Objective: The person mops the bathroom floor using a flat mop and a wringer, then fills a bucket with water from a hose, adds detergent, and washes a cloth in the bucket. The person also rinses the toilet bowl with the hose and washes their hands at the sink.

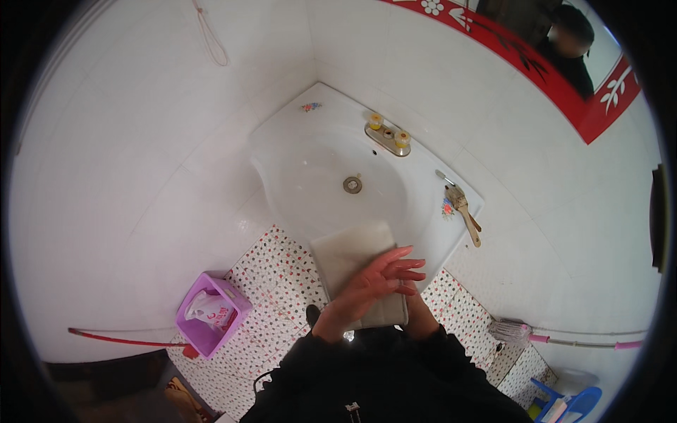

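A flat, rectangular beige-grey piece (356, 250), which looks like a folded cloth, lies between my hands and the near rim of the white washbasin (282, 204). Across its right part stretches my left hand (374, 282), its fingers apart and pointing right. The skin looks wet. Behind it, my right hand (417, 299) comes in from the lower right; its fingers are mostly hidden by the left hand and the beige piece, so its grip does not show.
On the basin's right ledge lie a paintbrush (462, 211) and a small thin tool (444, 177). A tap base (388, 137) has two yellow knobs. A purple bin (211, 338) stands left on the dotted floor. A mop (511, 331) and blue stool (582, 403) are at right; a red-framed mirror (585, 127) hangs above.
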The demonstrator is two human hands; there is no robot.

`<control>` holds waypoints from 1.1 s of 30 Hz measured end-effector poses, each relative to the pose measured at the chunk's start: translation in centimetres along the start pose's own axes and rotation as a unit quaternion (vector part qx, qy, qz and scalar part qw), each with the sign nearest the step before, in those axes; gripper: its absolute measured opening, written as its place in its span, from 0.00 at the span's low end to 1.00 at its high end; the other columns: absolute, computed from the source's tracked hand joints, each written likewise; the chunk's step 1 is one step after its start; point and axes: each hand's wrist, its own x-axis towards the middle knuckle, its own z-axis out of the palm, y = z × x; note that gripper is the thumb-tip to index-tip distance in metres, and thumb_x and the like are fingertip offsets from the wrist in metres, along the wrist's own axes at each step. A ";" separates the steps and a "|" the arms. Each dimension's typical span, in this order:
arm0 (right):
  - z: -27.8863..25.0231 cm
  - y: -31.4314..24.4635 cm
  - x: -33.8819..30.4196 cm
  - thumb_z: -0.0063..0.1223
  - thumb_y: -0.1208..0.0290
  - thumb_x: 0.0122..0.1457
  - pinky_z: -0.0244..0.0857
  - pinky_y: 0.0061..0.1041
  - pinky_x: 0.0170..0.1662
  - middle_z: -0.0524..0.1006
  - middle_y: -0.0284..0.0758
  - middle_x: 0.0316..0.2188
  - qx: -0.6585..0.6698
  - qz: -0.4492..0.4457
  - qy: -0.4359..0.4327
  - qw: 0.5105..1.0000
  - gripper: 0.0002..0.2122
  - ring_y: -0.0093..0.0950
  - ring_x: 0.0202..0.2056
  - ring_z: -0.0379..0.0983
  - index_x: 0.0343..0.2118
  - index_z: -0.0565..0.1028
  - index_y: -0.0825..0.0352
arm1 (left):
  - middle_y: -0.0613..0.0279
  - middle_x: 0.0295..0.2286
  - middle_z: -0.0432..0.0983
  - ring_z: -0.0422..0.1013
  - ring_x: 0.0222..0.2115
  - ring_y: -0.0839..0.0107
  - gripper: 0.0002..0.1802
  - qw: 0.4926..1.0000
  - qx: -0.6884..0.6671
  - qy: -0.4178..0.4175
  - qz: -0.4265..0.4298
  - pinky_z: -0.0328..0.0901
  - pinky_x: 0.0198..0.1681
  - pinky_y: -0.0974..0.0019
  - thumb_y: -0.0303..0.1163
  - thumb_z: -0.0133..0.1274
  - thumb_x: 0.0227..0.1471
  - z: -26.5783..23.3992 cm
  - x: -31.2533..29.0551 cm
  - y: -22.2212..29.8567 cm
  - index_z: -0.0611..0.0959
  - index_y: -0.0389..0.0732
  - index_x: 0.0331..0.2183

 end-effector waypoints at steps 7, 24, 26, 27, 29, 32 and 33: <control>-2.0 -0.7 -2.8 0.35 0.61 0.60 0.65 0.27 0.43 0.70 0.40 0.42 0.000 -0.063 -0.062 0.996 0.19 0.29 0.41 0.69 0.49 0.63 0.70 | 0.48 0.55 0.51 0.49 0.56 0.59 0.34 0.999 0.005 -0.007 -0.050 0.50 0.55 0.59 0.27 0.42 0.52 1.1 -1.9 -0.2 0.47 0.37 0.57; -2.9 -10.6 -1.8 0.49 0.75 0.47 0.59 0.31 0.33 0.68 0.34 0.28 -0.870 -0.391 0.275 0.120 0.09 0.34 0.31 0.64 0.34 0.74 0.60 | 0.57 0.35 0.70 0.72 0.29 0.63 0.23 0.731 0.076 0.667 -0.122 0.69 0.28 0.63 0.39 0.49 0.48 -11.4 -37.0 -15.5 0.69 0.37 0.45; -5.8 -9.1 -0.6 0.51 0.70 0.46 0.60 0.34 0.35 0.69 0.34 0.30 -0.954 -0.053 0.286 0.078 0.11 0.35 0.35 0.65 0.36 0.75 0.59 | 0.60 0.33 0.66 0.73 0.30 0.59 0.21 0.731 0.026 0.675 -0.096 0.70 0.30 0.63 0.39 0.51 0.48 -9.2 -41.6 -18.4 0.70 0.39 0.43; -6.6 -8.8 -0.9 0.51 0.69 0.46 0.60 0.35 0.35 0.69 0.34 0.30 -0.955 -0.085 0.256 0.122 0.12 0.35 0.36 0.65 0.36 0.75 0.58 | 0.58 0.29 0.67 0.72 0.27 0.61 0.20 0.670 0.021 0.732 -0.122 0.69 0.28 0.61 0.44 0.50 0.49 -8.1 -43.0 -20.4 0.73 0.39 0.39; -7.3 -8.8 -1.0 0.52 0.66 0.44 0.60 0.37 0.37 0.70 0.34 0.31 -0.951 -0.040 0.232 0.198 0.14 0.35 0.37 0.66 0.37 0.75 0.57 | 0.54 0.48 0.62 0.65 0.44 0.61 0.24 0.745 0.042 0.665 -0.036 0.63 0.45 0.60 0.36 0.46 0.53 -2.9 -46.7 -24.7 0.65 0.38 0.50; -5.7 -9.3 -0.4 0.54 0.64 0.44 0.59 0.38 0.38 0.70 0.35 0.30 -0.948 -0.172 0.187 0.191 0.15 0.35 0.38 0.65 0.37 0.75 0.57 | 0.53 0.50 0.60 0.63 0.45 0.59 0.27 0.769 0.167 0.617 -0.032 0.62 0.46 0.58 0.38 0.49 0.51 2.5 -50.3 -29.4 0.64 0.41 0.51; -4.8 -9.1 -0.1 0.53 0.65 0.46 0.60 0.37 0.39 0.70 0.36 0.31 -0.935 -0.214 0.166 0.230 0.14 0.36 0.37 0.65 0.37 0.74 0.58 | 0.53 0.57 0.47 0.62 0.48 0.60 0.29 0.774 0.058 0.630 -0.034 0.56 0.51 0.52 0.38 0.51 0.50 3.6 -51.3 -30.4 0.63 0.47 0.53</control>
